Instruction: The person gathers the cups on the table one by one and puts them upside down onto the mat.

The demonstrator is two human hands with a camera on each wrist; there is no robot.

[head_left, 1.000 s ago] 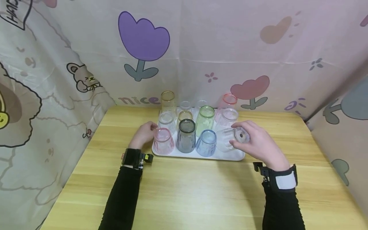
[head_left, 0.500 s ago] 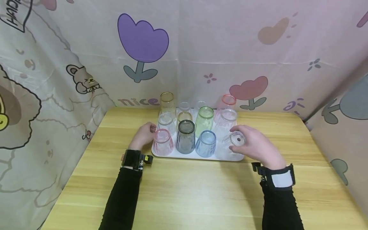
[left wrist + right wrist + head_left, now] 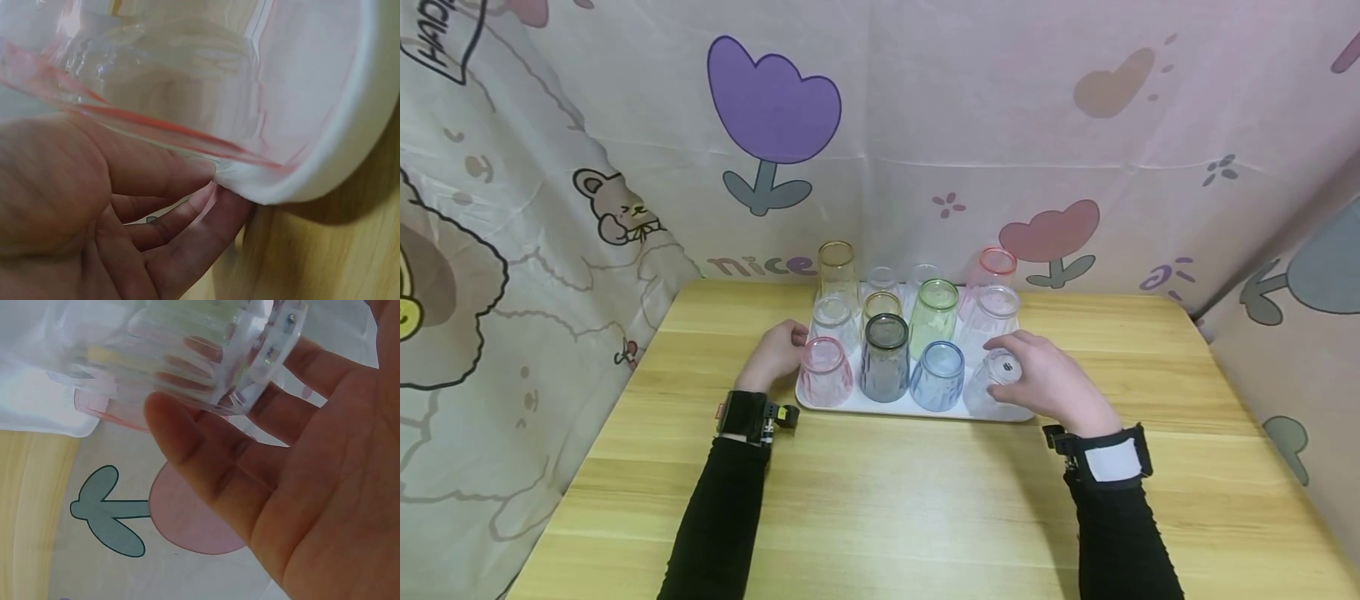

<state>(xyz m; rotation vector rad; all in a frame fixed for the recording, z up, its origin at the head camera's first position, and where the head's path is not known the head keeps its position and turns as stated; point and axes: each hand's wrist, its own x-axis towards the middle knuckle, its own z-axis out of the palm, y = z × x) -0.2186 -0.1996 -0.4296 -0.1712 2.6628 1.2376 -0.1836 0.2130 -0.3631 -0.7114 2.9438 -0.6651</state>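
The clear ribbed cup [image 3: 996,377] stands upside down at the front right corner of the white tray [image 3: 880,407], its base up under my right hand [image 3: 1051,377]. My fingers [image 3: 187,434] and thumb curl round the top of it and grip it; in the right wrist view the ribbed wall and thick base sit right against my fingertips. The cup is close to the tray's front edge and right edge, with almost no tray left on those two sides.

Just to its left stands the blue cup [image 3: 937,374], near but with a thin gap. Behind it is another clear cup [image 3: 994,312], also close. So the free room around my cup is to the right and toward me, out over the bare wooden table [image 3: 895,508].

Further left along the front row are the dark grey cup [image 3: 884,356] and the pink cup [image 3: 824,371]. My left hand [image 3: 777,352] rests at the tray's left edge beside the pink cup; in the left wrist view my fingers [image 3: 187,228] curl under the tray's rim and grip it, with the thumb along the edge.

The rows behind are packed tight, cups nearly touching, among them a green cup [image 3: 936,315] and an amber cup [image 3: 838,271]. The tray's far edge lies near the patterned curtain [image 3: 925,142].
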